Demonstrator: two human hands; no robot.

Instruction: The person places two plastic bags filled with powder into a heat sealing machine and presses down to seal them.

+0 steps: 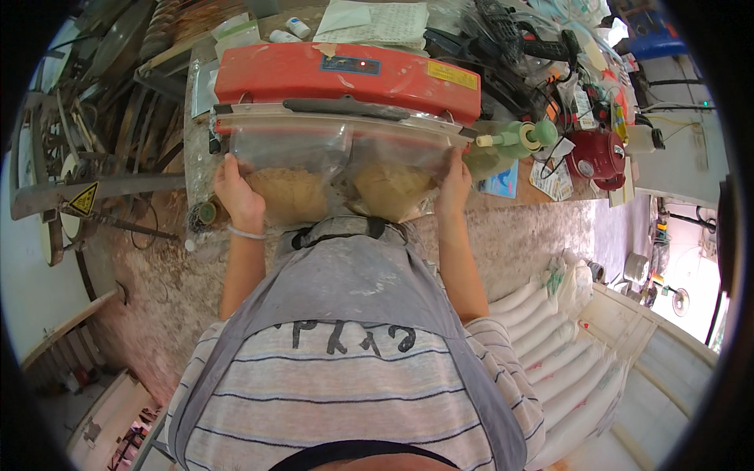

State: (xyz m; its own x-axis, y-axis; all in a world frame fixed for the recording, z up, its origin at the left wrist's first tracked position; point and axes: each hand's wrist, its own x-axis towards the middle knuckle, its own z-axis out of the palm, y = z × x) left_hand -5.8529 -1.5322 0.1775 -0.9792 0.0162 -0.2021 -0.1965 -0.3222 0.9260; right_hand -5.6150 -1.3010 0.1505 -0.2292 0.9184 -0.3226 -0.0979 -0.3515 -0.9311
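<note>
Two clear plastic bags of tan powder lie side by side at the table's front edge, a left bag [288, 191] and a right bag [392, 183]. My left hand [240, 193] grips the left bag's outer edge between thumb and fingers. On the other side, my right hand [453, 185] pinches the outer edge of the right bag. The upper ends of both bags reach the front of a red impulse heat sealer [268, 73]. Its long sealing bar, with a black handle [347, 110], lies across them. A small red light glows on the sealer's panel.
A pale green spray bottle [518, 138] lies right of the sealer. Beyond it are a dark red appliance [595, 156] and piled cables. Papers [377, 23] and small white bottles [298, 27] lie behind. A metal arm [135, 186] juts in from the left. White sacks [565, 377] are stacked lower right.
</note>
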